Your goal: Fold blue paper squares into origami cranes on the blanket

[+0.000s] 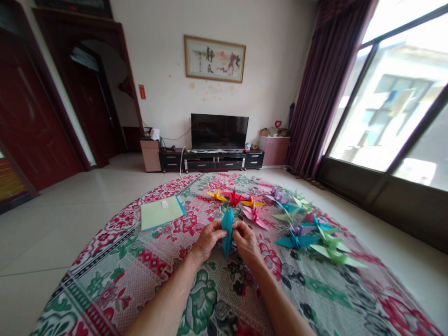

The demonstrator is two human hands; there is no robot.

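Note:
Between my two hands is a folded piece of blue origami paper [227, 233], long and narrow with pointed ends, held upright above the cloth. My left hand [209, 239] pinches its left side near the middle, thumb toward me. On the opposite side my right hand [245, 239] pinches it at about the same height. The other fingers of both hands curl behind and are partly hidden. Just beyond the paper stand a red paper crane [234, 197] and a pink paper crane [255, 216]. A blue paper crane [298, 240] lies to the right of my right hand.
A patterned cloth [140, 280] covers the round table. Light green paper sheets [159, 215], with blue beneath, lie at the left. Several cranes in yellow, purple, green and blue spread across the right side. Farther off are a television [219, 132] and a low cabinet [206, 164].

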